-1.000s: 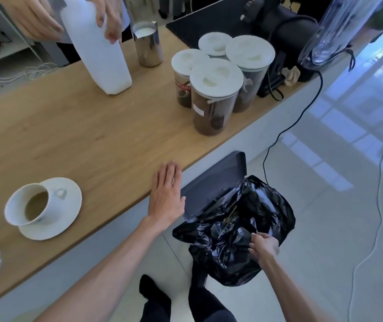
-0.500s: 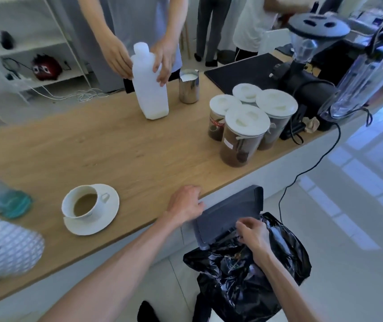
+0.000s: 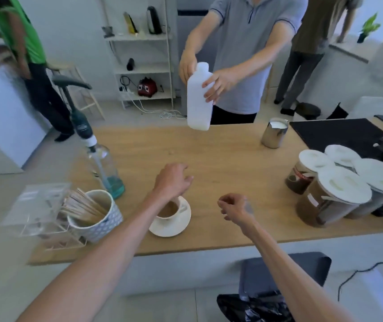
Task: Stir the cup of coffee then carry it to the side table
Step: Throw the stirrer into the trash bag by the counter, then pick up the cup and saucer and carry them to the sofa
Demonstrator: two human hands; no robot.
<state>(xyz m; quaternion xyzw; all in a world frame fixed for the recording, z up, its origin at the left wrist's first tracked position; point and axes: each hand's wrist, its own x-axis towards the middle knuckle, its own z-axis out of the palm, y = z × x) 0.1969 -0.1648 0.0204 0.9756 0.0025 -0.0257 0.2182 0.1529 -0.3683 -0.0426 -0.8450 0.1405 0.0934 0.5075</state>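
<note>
A white cup of coffee stands on a white saucer near the front edge of the wooden counter. My left hand hovers just above and behind the cup, fingers loosely curled and apart, holding nothing; my forearm hides the cup's left side. My right hand floats to the right of the saucer, fingers curled, with nothing visible in it. A patterned mug full of wooden stir sticks stands left of the cup.
A person across the counter holds a white plastic bottle. A steel milk jug, several lidded jars, a pump bottle and a clear rack stand on the counter. A bin with a black bag sits below the edge.
My view has swung left and up. Both hands left the bin and the counter edge and rose over the counter, the left above the cup, the right beside the saucer.
</note>
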